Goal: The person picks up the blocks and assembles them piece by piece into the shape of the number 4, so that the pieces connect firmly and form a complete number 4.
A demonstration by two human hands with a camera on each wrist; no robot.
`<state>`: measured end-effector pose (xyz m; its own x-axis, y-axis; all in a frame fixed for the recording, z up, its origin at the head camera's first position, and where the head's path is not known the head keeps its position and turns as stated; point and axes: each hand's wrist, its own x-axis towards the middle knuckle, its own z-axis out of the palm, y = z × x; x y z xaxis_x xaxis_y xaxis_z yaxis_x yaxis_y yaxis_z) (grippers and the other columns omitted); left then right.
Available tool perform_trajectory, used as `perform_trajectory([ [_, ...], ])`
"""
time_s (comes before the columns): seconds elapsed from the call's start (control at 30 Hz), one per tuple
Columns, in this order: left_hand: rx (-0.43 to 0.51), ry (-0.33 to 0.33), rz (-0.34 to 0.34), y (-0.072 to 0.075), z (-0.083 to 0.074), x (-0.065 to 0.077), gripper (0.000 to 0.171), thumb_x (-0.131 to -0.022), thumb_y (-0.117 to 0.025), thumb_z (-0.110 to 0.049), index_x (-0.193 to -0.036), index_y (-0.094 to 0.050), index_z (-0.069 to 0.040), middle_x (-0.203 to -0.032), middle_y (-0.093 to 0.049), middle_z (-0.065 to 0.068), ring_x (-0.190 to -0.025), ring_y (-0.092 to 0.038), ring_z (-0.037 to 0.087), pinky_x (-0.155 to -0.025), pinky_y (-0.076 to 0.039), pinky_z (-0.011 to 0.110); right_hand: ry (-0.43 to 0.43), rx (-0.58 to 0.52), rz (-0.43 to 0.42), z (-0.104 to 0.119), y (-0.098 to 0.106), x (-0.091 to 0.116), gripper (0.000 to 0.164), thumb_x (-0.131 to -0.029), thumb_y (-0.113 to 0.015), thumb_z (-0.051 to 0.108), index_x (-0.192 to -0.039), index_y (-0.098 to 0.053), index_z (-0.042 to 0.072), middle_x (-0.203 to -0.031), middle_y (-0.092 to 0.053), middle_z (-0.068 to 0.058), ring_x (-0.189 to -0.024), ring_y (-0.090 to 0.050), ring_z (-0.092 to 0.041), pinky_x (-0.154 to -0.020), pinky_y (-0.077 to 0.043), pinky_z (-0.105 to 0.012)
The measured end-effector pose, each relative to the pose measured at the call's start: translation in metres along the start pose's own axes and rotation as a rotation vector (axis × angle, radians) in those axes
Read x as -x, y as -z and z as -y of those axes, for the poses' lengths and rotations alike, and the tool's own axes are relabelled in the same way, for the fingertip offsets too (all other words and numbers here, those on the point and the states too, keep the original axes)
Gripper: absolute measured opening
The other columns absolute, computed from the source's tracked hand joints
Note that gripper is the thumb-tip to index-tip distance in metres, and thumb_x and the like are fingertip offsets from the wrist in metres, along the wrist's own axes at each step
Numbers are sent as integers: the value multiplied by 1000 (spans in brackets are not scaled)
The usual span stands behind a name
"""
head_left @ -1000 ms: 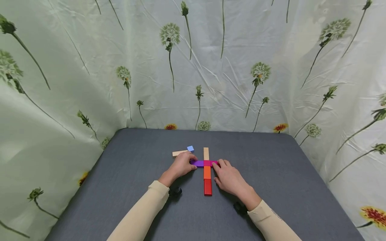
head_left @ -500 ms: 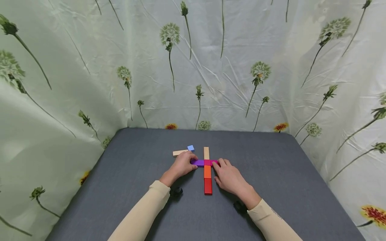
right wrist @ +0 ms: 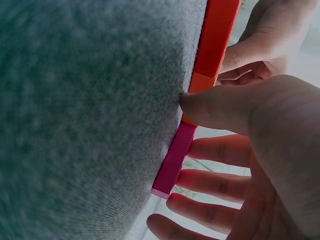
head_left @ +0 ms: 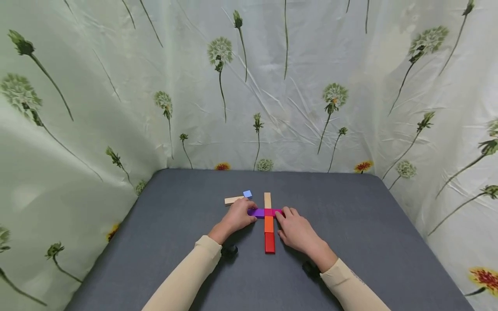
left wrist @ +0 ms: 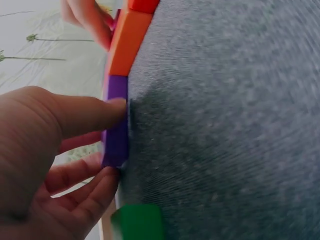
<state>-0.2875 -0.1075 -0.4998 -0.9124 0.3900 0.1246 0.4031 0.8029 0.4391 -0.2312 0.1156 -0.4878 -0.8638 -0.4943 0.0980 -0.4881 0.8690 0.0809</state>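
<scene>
The purple block [head_left: 256, 213] lies flat as the left arm of a cross of blocks in the middle of the tabletop [head_left: 186, 190]. The left hand [head_left: 238, 215] has it in its grip: the left wrist view shows the thumb against the near face and fingers around the far side and outer end. At the crossing sits a crimson cube [head_left: 268, 212]; opposite the purple block runs the magenta block [right wrist: 175, 160]. The right hand's [head_left: 297, 231] grip is loose, the fingers fairly straight; the right wrist view shows them along the magenta block's far face, the thumb by the orange block [head_left: 269, 224]. That one meets the red block [head_left: 269, 243] toward the person, and a plain wooden block [head_left: 267, 200] runs from the crossing the other way.

Beyond the left hand lie a second wooden block [head_left: 232, 200] and a blue cube [head_left: 247, 194]. Only the left wrist view shows a green block [left wrist: 140, 222], just below the left fingertips. Small dark marks on the right sleeve [head_left: 350, 283] may be lettering, but are too small to read. A curtain [head_left: 295, 108] printed with dandelions stands behind.
</scene>
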Motion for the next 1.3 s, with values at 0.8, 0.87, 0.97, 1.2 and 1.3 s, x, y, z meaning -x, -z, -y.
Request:
perform_trajectory([
  [0.8,109,111,-185,33,15,-10,25,-92,-74,-21,-113,-76,-7,-102,-66,8,-91,-62,21,-79,-53,41,5,-16,-17,-1,-1,-2,57,-89,-76,33,-136,-61,7,-120,-57,-15,-114,-55,-31,-82,-57,-44],
  [0.87,105,121,-183,33,18,-12,27,-92,-75,-22,-114,-75,-7,-103,-66,9,-92,-62,22,-79,-53,41,2,-13,-15,-1,-1,-2,57,-89,-76,33,-137,-60,7,-120,-57,-15,-114,-55,-31,-82,-57,-43],
  [0.97,104,142,-185,34,22,-14,29,-92,-75,-24,-116,-75,-8,-107,-66,10,-93,-61,22,-80,-53,42,-3,-11,-7,-1,-2,-2,58,-89,-76,34,-137,-60,7,-120,-57,-15,-114,-55,-31,-83,-56,-43],
  [1.2,116,166,-198,35,26,-20,33,-90,-77,-25,-118,-74,-7,-111,-64,14,-93,-60,27,-80,-51,46,-9,-15,2,0,-4,-1,59,-88,-76,34,-139,-59,7,-121,-57,-15,-115,-55,-31,-83,-56,-43],
  [1.3,98,179,-176,33,28,-23,35,-89,-77,-27,-119,-74,-8,-113,-64,13,-96,-60,27,-82,-51,46,-7,-16,-10,0,-4,0,59,-88,-76,33,-138,-60,7,-120,-57,-15,-114,-55,-30,-83,-56,-43],
])
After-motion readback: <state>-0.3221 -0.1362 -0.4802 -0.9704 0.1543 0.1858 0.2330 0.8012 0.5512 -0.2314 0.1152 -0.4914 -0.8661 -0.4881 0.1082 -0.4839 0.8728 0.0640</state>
